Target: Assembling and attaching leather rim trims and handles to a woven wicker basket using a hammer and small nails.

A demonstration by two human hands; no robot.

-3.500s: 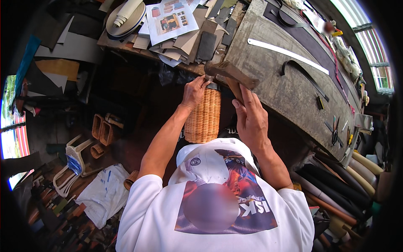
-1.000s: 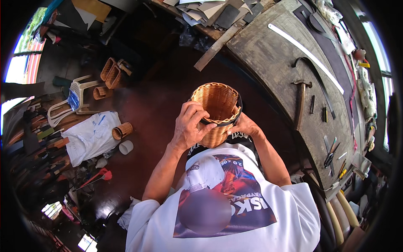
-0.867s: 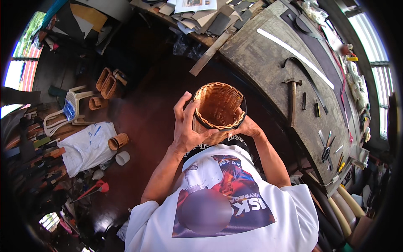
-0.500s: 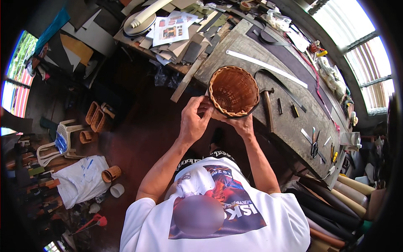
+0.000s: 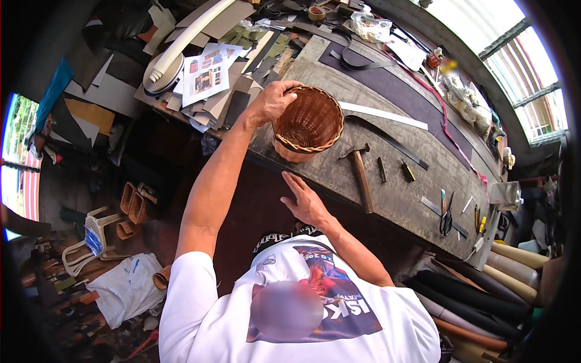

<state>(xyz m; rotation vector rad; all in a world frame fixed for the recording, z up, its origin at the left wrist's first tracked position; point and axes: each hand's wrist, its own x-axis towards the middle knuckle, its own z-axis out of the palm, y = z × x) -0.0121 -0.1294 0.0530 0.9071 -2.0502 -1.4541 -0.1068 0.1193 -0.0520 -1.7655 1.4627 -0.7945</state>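
A round brown wicker basket [image 5: 308, 118] with a braided rim is at the near edge of the workbench [image 5: 339, 160], its mouth tilted toward me. My left hand [image 5: 275, 104] grips its rim at the upper left, thumb over the edge. Whether the base rests on the bench or hangs just above it I cannot tell. My right hand [image 5: 305, 199] is below the basket and apart from it, fingers stretched out, holding nothing. To the right of the basket lie a hammer [image 5: 362, 180], a black strap [image 5: 390, 143] and a white metal ruler [image 5: 387, 115].
Scissors [image 5: 446, 219] and small tools lie at the bench's right end. Paper sheets [image 5: 209, 75] and leather scraps cover the far left part. Material rolls [image 5: 484, 296] are stacked at lower right. A white plastic chair [image 5: 91, 242] and more baskets [image 5: 134, 206] stand on the left.
The basket has moved left, away from between both hands, and over the bench edge. My left hand has shifted to its rim; my right hand has let go and drawn back toward me.
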